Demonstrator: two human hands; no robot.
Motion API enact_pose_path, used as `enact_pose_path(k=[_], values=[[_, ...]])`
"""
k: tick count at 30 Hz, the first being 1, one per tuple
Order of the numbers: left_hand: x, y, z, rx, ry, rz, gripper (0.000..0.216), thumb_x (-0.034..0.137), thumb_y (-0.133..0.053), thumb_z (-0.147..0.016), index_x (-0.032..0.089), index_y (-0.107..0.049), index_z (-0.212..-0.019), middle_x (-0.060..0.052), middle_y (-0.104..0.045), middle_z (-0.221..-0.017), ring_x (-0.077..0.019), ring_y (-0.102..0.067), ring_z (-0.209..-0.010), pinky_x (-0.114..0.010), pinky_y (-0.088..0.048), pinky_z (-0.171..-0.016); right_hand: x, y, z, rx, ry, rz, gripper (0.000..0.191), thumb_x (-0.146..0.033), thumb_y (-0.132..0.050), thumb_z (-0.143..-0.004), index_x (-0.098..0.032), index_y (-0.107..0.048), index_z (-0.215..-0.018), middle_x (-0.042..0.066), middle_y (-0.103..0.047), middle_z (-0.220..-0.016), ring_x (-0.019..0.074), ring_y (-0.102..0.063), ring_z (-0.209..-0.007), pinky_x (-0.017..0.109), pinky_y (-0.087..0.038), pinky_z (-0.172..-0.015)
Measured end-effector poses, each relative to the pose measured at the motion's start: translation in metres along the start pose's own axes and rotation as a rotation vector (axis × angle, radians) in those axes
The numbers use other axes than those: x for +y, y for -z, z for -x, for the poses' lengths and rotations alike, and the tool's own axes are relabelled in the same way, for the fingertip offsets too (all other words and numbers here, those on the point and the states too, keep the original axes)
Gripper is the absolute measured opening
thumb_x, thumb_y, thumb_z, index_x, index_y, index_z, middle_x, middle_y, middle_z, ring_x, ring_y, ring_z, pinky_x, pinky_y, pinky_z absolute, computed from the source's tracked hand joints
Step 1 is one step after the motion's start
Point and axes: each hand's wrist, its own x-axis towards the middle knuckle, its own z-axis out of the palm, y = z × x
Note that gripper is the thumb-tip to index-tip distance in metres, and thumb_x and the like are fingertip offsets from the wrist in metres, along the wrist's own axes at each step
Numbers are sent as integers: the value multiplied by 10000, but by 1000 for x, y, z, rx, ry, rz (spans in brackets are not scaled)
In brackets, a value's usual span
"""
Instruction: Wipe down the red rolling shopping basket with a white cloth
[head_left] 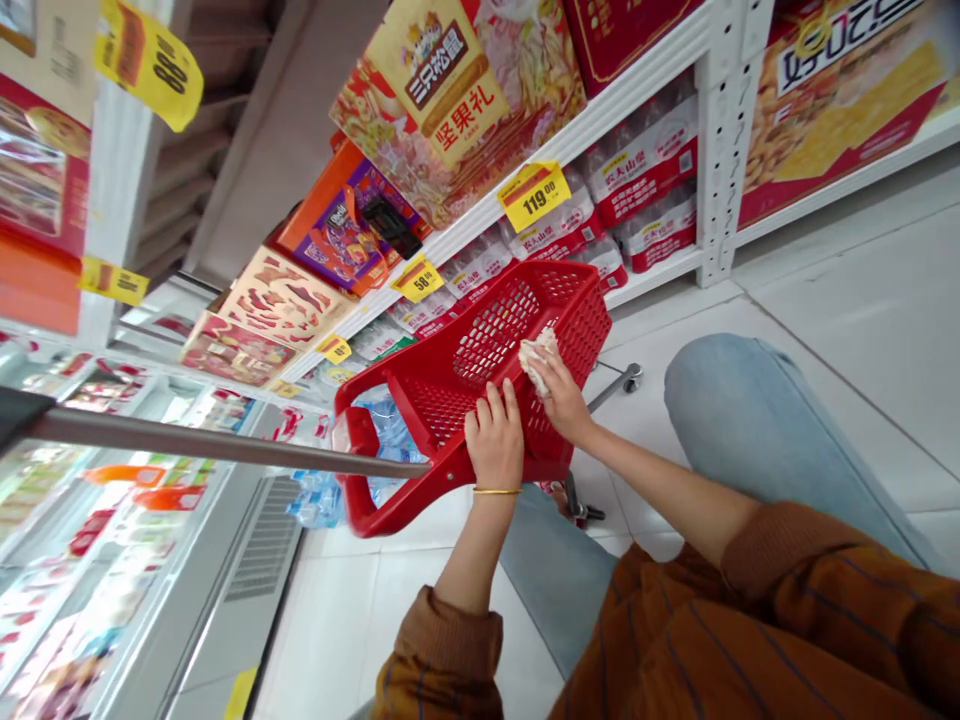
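Observation:
A red plastic shopping basket on wheels stands tilted in a shop aisle. My left hand grips its rim, fingers curled over the edge; a gold bangle sits on that wrist. My right hand presses a crumpled white cloth against the basket's mesh side wall. A long grey handle bar runs from the basket's red grip to the left.
White shelves hold gift boxes, packs of bottled water and yellow price tags. A chilled display case lines the left side. My knee in blue jeans is beside the basket. The floor is pale tile.

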Motion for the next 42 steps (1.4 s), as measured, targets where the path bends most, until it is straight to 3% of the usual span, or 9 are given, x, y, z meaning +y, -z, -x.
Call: enact_pose_path(k=[3, 9, 17, 23, 28, 33, 37, 39, 42], values=[[0, -3, -1, 20, -5, 32, 476, 159, -302, -947, 136, -355, -1419, -172, -543, -1308, -257, -560, -1014, -417, -459, -843, -7, -14, 27, 14, -80, 2, 615, -65, -331, -905, -302, -242, -1466, 40, -199, -1557, 209, -178, -1433, 481, -255, -1161], [-2, -10, -1, 53, 20, 59, 474, 170, -329, -938, 168, -378, -1410, -149, -575, -1257, -231, -565, -947, -392, -452, -820, -2, -32, 55, -30, -77, -14, 692, -7, -273, -901, -324, -95, -1489, 1, -36, -1585, 198, -73, -1446, 467, -200, -1175], [-7, -15, 2, 27, 18, 57, 504, 173, -346, -935, 184, -330, -1438, -140, -556, -1304, -247, -559, -1039, -391, -448, -844, 7, -31, 76, -136, 16, -22, 563, -113, -282, -978, -310, -131, -1483, 10, -122, -1573, 184, -75, -1441, 465, -204, -1172], [-7, -15, 1, 4, 49, 111, 511, 170, -313, -938, 187, -312, -1449, -155, -547, -1323, -270, -552, -1115, -447, -441, -925, 16, -29, 104, -223, -19, -69, 466, -169, -325, -982, -270, -313, -1438, 34, -287, -1529, 167, -119, -1431, 457, -263, -1154], [-5, -16, 2, 13, 82, 154, 504, 159, -286, -947, 182, -303, -1450, -164, -491, -1387, -273, -498, -1230, -506, -369, -1042, 21, -25, 121, -259, -37, -118, 426, -184, -325, -986, -229, -376, -1406, 68, -374, -1485, 170, -151, -1425, 471, -278, -1137], [9, -15, 1, 12, 122, 189, 525, 148, -288, -952, 201, -224, -1470, -116, -312, -1503, -258, -292, -1394, -530, -224, -1140, 19, -18, 115, -209, 9, -50, 401, -192, -345, -981, -213, -438, -1370, 101, -472, -1412, 180, -328, -1374, 443, -368, -1100], [23, -26, -2, -27, -42, 196, 528, 168, -320, -953, 199, -217, -1470, -88, -235, -1527, -232, -203, -1424, -504, -201, -1160, 15, -13, 92, -81, -67, 5, 405, -169, -361, -961, -224, -457, -1350, 96, -589, -1267, 196, -492, -1237, 449, -451, -1026], [27, -35, -2, -47, -100, 180, 523, 150, -319, -947, 163, -234, -1463, -95, -247, -1522, -227, -199, -1424, -486, -207, -1164, 13, -12, 77, -21, -114, 13, 414, -168, -381, -943, -217, -456, -1347, 105, -599, -1233, 224, -481, -1241, 501, -429, -1038], [29, -47, 1, -55, -111, 151, 524, 122, -307, -935, 111, -237, -1455, -126, -266, -1512, -230, -202, -1422, -482, -211, -1164, 11, -13, 58, 44, -184, -4, 414, -185, -436, -914, -212, -477, -1324, 119, -533, -1310, 266, -340, -1356, 576, -337, -1095]])
